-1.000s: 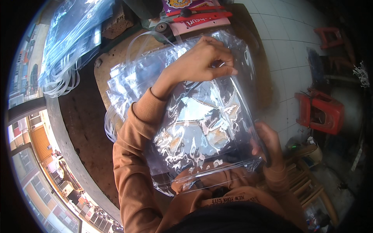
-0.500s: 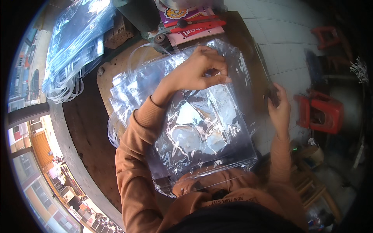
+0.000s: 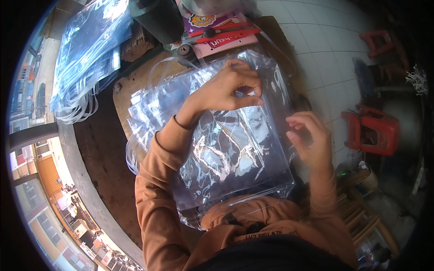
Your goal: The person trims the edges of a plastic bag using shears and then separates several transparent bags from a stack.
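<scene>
A pile of clear plastic bags [image 3: 226, 149] lies on a brown board [image 3: 124, 90] in front of me, reaching down to my lap. My left hand [image 3: 228, 88], in an orange sleeve, rests on the far end of the top bag, thumb and fingers pinched on the plastic near its upper edge. My right hand [image 3: 312, 140] hovers at the pile's right edge with its fingers curled inward. Whether it grips the plastic or something small is unclear.
Another heap of clear bags with loose strips [image 3: 86, 54] lies at the far left. A red-handled tool on a pink card [image 3: 226, 34] and a dark cylinder [image 3: 158, 18] sit beyond the pile. A red plastic stool [image 3: 375, 131] stands on the tiled floor to the right.
My right hand left the bag's near right corner, rose along the right side, and now sits curled at the pile's right edge. My left hand stayed pinched at the far end.
</scene>
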A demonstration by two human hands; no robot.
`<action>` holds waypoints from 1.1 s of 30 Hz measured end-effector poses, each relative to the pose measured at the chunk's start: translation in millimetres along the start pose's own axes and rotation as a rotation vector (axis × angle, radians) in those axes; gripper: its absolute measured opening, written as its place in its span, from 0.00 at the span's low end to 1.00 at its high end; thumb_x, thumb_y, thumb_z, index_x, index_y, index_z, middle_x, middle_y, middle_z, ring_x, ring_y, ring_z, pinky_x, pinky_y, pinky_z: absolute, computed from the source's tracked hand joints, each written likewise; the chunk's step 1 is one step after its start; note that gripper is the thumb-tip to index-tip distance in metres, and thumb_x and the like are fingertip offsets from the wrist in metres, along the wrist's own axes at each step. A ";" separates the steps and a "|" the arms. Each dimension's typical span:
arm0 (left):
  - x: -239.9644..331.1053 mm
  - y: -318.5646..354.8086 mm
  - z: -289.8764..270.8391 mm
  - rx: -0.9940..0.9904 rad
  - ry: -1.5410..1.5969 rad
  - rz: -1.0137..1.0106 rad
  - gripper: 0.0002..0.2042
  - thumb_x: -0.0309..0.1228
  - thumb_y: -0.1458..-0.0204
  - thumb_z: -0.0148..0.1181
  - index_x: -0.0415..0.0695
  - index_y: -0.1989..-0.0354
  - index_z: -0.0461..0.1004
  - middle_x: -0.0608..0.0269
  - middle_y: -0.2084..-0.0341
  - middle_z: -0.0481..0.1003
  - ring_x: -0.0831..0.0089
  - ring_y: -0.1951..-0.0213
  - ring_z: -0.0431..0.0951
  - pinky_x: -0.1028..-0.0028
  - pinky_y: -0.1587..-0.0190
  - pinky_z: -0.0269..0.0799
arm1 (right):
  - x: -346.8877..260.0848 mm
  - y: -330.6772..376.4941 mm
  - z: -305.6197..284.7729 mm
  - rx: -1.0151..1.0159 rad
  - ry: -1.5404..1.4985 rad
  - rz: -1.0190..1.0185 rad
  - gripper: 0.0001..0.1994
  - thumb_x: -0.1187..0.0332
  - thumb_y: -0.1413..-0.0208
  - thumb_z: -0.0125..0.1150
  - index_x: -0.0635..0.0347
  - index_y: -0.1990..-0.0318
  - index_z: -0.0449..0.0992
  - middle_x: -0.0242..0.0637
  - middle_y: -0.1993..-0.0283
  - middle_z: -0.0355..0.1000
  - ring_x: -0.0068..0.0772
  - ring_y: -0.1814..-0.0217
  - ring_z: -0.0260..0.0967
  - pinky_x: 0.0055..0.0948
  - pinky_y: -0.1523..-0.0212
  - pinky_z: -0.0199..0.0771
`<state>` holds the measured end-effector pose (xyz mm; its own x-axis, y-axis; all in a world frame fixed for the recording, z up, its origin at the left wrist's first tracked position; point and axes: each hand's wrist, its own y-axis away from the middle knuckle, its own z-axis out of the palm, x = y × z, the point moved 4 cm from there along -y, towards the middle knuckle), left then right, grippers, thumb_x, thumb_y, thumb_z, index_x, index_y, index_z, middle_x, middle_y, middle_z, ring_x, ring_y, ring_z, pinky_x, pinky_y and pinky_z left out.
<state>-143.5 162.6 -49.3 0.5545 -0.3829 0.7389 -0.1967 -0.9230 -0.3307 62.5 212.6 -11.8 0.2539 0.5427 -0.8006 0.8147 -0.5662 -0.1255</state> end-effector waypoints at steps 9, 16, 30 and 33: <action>1.6 -1.4 0.2 -0.002 -0.018 -0.001 0.09 0.38 0.56 0.64 0.47 0.77 0.74 0.71 0.80 0.68 0.72 0.67 0.68 0.66 0.48 0.51 | -10.7 -1.1 14.8 -0.107 0.192 -0.113 0.06 0.77 0.57 0.62 0.61 0.70 0.72 0.33 0.72 0.69 0.31 0.71 0.69 0.28 0.65 0.64; 45.3 2.9 12.5 0.283 -0.379 0.231 0.05 0.33 0.60 0.63 0.48 0.75 0.74 0.69 0.78 0.67 0.74 0.69 0.68 0.68 0.58 0.60 | -8.2 -4.7 16.4 -0.050 0.385 -0.300 0.06 0.77 0.58 0.61 0.59 0.72 0.71 0.32 0.73 0.68 0.33 0.70 0.67 0.32 0.61 0.62; 59.6 26.6 88.8 0.028 -0.517 0.562 0.05 0.28 0.60 0.54 0.45 0.73 0.71 0.75 0.85 0.64 0.81 0.79 0.68 0.82 0.78 0.61 | 2.2 -15.3 21.0 -0.225 0.323 -0.445 0.05 0.77 0.61 0.59 0.60 0.75 0.70 0.33 0.75 0.66 0.34 0.69 0.66 0.34 0.57 0.64; 63.8 27.8 88.7 0.053 -0.489 0.560 0.06 0.28 0.59 0.54 0.43 0.71 0.70 0.74 0.85 0.64 0.81 0.79 0.68 0.82 0.77 0.62 | 1.0 -22.4 22.8 -0.210 0.336 -0.485 0.06 0.78 0.63 0.59 0.60 0.77 0.68 0.35 0.76 0.65 0.35 0.71 0.65 0.33 0.59 0.65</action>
<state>-41.9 115.8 -63.4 0.6818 -0.7232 0.1104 -0.5231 -0.5874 -0.6176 32.6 211.7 -23.1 -0.0482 0.8921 -0.4492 0.9548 -0.0910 -0.2831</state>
